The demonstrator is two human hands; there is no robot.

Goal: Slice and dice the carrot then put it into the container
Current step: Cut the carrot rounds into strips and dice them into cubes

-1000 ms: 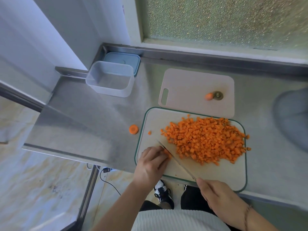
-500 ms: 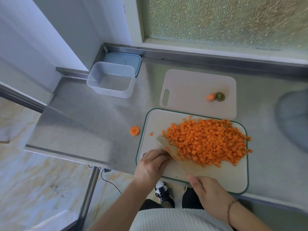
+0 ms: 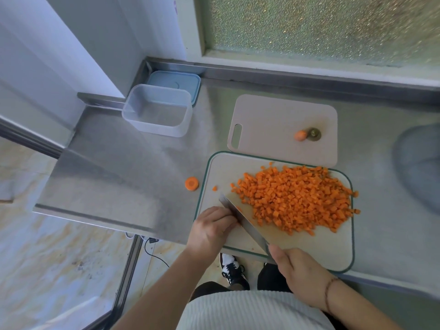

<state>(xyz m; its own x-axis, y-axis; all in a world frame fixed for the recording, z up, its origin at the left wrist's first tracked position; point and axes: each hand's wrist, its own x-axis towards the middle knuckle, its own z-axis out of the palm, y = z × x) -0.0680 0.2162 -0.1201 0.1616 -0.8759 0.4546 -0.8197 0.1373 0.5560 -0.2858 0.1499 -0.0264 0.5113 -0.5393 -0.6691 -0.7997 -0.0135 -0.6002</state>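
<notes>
A big pile of diced carrot covers the green-rimmed cutting board. My right hand grips the handle of a knife, whose blade lies diagonally across the board's near-left part, left of the pile. My left hand sits with curled fingers against the blade's left side, holding down a small carrot piece that is mostly hidden; a sliver of orange shows beside the blade. The clear plastic container stands empty at the back left.
A carrot round lies on the steel counter left of the board, and one dice lies apart from the pile. A second board behind holds carrot ends. A blue lid lies behind the container. The counter edge is near left.
The knife blade has shifted slightly left and stands more upright against my left fingers, while my right hand stays at the board's near edge. The pile is unchanged.
</notes>
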